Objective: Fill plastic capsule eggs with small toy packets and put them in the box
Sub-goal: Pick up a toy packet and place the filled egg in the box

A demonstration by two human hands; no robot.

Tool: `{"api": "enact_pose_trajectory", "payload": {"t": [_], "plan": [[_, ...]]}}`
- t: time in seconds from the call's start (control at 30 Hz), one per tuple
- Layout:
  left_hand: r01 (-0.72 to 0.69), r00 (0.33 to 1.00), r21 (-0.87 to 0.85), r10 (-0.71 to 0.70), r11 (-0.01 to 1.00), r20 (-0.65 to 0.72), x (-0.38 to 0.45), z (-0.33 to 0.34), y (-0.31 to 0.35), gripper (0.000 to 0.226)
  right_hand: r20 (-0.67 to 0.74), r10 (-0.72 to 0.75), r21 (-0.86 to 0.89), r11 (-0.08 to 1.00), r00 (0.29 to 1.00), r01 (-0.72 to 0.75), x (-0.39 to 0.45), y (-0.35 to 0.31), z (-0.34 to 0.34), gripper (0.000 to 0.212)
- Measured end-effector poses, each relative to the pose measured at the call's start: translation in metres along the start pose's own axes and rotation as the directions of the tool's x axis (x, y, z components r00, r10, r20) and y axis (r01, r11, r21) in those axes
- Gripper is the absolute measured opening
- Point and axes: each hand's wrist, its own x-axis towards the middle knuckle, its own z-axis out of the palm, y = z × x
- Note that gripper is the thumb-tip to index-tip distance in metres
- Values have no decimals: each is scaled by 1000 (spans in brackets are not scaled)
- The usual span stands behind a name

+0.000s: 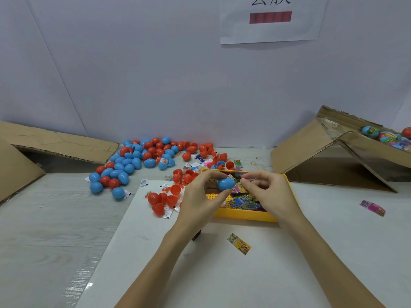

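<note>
While over yellow tray (pixel 242 215), left hand (pixel 198 196) gripping blue egg (pixel 225 183).

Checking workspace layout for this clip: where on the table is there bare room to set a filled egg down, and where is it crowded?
Bare: the white sheet nearest the person, bordered by the yellow plastic tray and a stray yellow packet; also the grey tabletop at left, below the egg pile. Crowded: the scattered red and blue plastic eggs behind and left of the tray.
</note>
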Motion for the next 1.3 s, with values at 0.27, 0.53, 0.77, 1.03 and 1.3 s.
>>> {"api": "enact_pose_trajectory", "payload": {"t": [0.27,0.53,0.77,1.03,1.3], "plan": [[12,1000,-7,-11,1000,22,-1,1,3,34,-37,-38,-16,999,999,38,0,-1,3,7],[12,999,16,-12,1000,43,-2,1,1,34,-52,-147,-207,969,988,134,-3,-2,7,4],[86,995,-59,-83,995,52,0,3,2,36,-34,-150,-222,965,988,138,-4,-2,10,15],[132,991,-125,-129,983,34,1,1,1,32,92,79,173,980,993,-94,-3,-6,8,27],[71,996,-58,-74,996,-55,2,-1,1,19,78,67,-18,998,995,-66,-2,-3,12,12]]}}
